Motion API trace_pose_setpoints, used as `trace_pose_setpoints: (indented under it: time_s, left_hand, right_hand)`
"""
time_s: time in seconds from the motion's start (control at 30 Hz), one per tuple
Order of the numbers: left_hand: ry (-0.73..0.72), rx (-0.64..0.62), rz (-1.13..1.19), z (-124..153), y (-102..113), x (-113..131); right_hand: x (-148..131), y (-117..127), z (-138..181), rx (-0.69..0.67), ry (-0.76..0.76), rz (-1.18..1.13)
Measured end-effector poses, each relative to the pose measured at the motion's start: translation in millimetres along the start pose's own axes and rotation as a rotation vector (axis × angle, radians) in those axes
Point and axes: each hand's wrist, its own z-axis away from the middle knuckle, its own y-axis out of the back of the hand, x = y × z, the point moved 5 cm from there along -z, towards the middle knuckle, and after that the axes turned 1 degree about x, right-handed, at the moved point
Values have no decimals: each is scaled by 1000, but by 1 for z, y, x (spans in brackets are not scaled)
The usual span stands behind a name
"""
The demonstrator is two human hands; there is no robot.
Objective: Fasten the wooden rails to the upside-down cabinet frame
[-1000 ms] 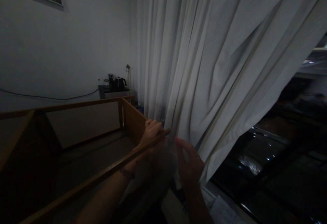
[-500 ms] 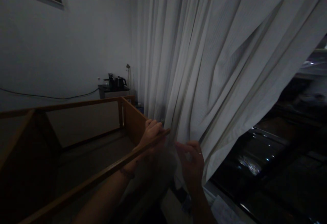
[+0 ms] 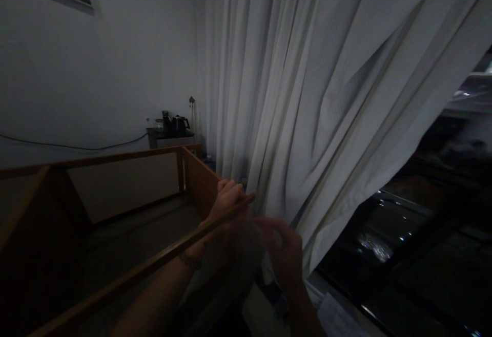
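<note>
Head view: wooden frame [image 3: 123,156] sits near left, its near rail [image 3: 165,252] and end panel [image 3: 200,175] apparently joined; whether any work on it remains cannot be told. Left hand [image 3: 229,194] curls over the frame's right corner, apparently grasping the end panel; right hand [image 3: 285,247], blurred, half-curled just right, contents indiscernible. White curtain [image 3: 307,106] hangs beyond, far right.

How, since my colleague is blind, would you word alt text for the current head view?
A person's left hand is at a corner of a brown wooden frame; the right hand, curled and blurred, is beside it. A pale curtain hangs behind in dim light; a dark kettle stands farther back.
</note>
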Motion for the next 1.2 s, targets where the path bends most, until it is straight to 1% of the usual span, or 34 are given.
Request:
trace_pose_setpoints:
  time_s: [0.17, 0.23, 0.3, 0.37, 0.43, 0.5, 0.57, 0.7, 0.73, 0.8, 0.87, 0.9, 0.97, 1.03, 1.2]
  left_hand:
    - [-43, -6, 25, 0, 1, 3]
    - [-32, 6, 9, 0, 0, 2]
    - [-15, 15, -10, 0, -1, 0]
    - [-32, 37, -8, 0, -1, 0]
    - [-54, 51, -2, -1, -1, 2]
    - [-45, 45, -9, -2, 0, 3]
    - [-29, 32, -12, -2, 1, 4]
    - [-90, 50, 17, -3, 6, 10]
    - [-105, 58, 19, -3, 6, 11]
    - [-116, 67, 19, -2, 7, 12]
    - [-112, 60, 22, -2, 7, 11]
    - [-106, 59, 21, -2, 7, 10]
    - [-91, 53, 10, -1, 6, 8]
    - [-85, 59, -3, -1, 5, 7]
    - [-54, 70, -20, -1, 2, 5]
  right_hand:
    - [0, -1, -2, -4, -32, -26]
    - [1, 0, -2, -14, -55, -54]
    - [3, 3, -2, -18, -73, -33]
    - [4, 6, -2, -23, -66, 33]
    - [4, 8, -3, -57, -17, 104]
    - [1, 9, -4, -103, 70, 168]
    - [-4, 10, -7, -121, 163, 240]
    - [-15, 12, -8, -77, 354, 428]
    - [-17, 12, -7, -44, 406, 487]
    - [-21, 13, -4, 63, 486, 612]
    - [-21, 14, 0, 160, 523, 719]
    - [-20, 12, 2, 181, 533, 753]
    - [-19, 8, 5, 168, 550, 771]
    - [-19, 4, 8, 157, 571, 732]
    - [-22, 2, 9, 208, 557, 676]
